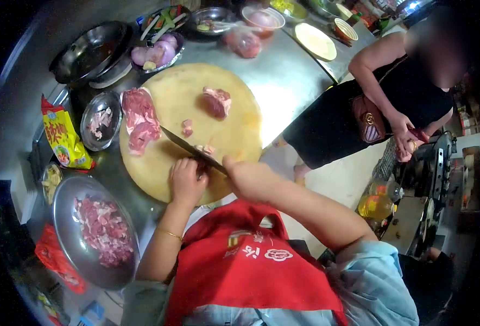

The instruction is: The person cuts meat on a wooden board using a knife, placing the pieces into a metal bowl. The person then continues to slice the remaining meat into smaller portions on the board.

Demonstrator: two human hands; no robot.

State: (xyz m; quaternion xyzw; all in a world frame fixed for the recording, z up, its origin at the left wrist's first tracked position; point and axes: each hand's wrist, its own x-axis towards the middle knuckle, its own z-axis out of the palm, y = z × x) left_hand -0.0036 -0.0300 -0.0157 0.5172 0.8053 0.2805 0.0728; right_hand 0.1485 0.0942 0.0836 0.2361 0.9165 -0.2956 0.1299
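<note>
On the round cutting board (169,87) my right hand (245,176) is closed around the handle of a knife (188,146), its blade slanting up and left. My left hand (187,182) has its fingers curled on a piece of meat beside the blade; that piece is mostly hidden by the fingers and knife. A large slab of raw meat (140,119) lies at the board's left edge. Another chunk (217,103) sits at the upper right, and small cut bits (187,128) are near the middle.
A metal bowl of cut meat (69,217) stands at the lower left. Beside the board are a small metal dish (85,119), a yellow packet (66,138) and a bowl of onions (166,51). A person (327,119) stands at the right.
</note>
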